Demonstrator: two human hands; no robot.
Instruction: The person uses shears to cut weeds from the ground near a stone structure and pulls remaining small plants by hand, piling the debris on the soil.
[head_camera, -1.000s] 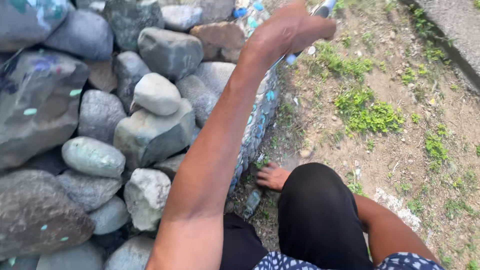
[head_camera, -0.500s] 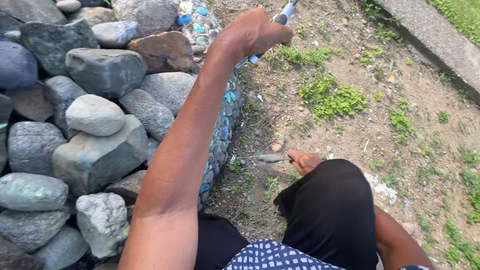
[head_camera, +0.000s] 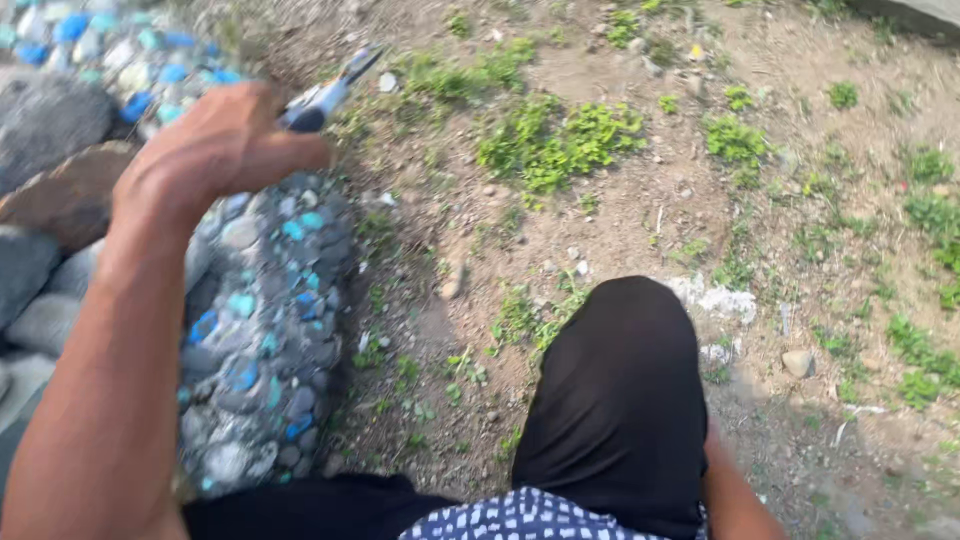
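My left hand (head_camera: 215, 150) is raised at the upper left with its fingers closed around a small hand tool (head_camera: 325, 95). The tool is grey and dark blue, its tip points up and right, and it is blurred by motion. The hand hovers over the pebbled edge (head_camera: 265, 330) of a rock bed set with blue and grey stones. My right forearm (head_camera: 735, 495) shows at the bottom right, beside my bent knee in black cloth (head_camera: 620, 400). The right hand itself is out of sight behind the knee.
Large grey and brown rocks (head_camera: 55, 160) lie at the far left behind the pebbled edge. The ground to the right is bare dirt with weed clumps (head_camera: 560, 145) and small loose stones (head_camera: 798, 362). A concrete kerb (head_camera: 915, 15) crosses the top right corner.
The view has swung right, away from the rock pile and onto the dirt. My left hand with the tool now sits closer and further left. The right hand on the ground has gone behind my knee.
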